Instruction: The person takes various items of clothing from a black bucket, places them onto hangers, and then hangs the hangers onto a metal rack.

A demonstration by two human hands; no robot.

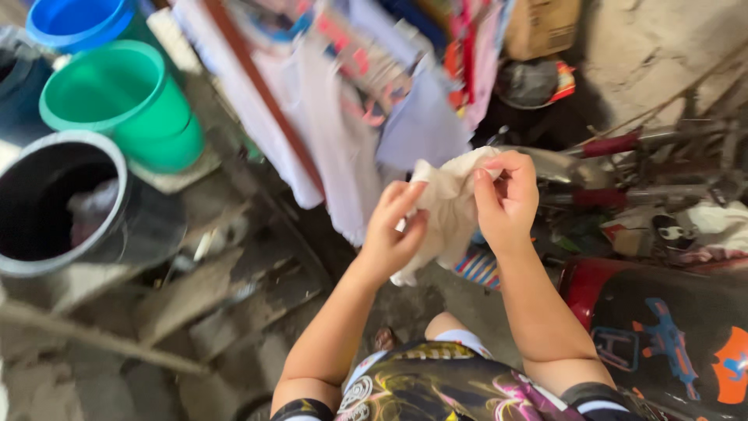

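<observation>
A small cream-white cloth [448,204] hangs crumpled between both my hands at the middle of the head view. My left hand [393,230] pinches its left edge with thumb and fingers. My right hand [508,199] grips its upper right part, fingers curled over the fabric. The cloth's lower end droops down past my left wrist. Just beyond the cloth hang several garments [343,117] in white, pale blue and pink, draped from a slanted brown pole [261,90].
A green bucket [125,105], a blue bucket [74,22] and a black tub [62,203] with some cloth inside stand at left on rough ground. A red and black vehicle seat [662,335] is at lower right. Bicycle parts [623,168] and a cardboard box [541,25] lie behind.
</observation>
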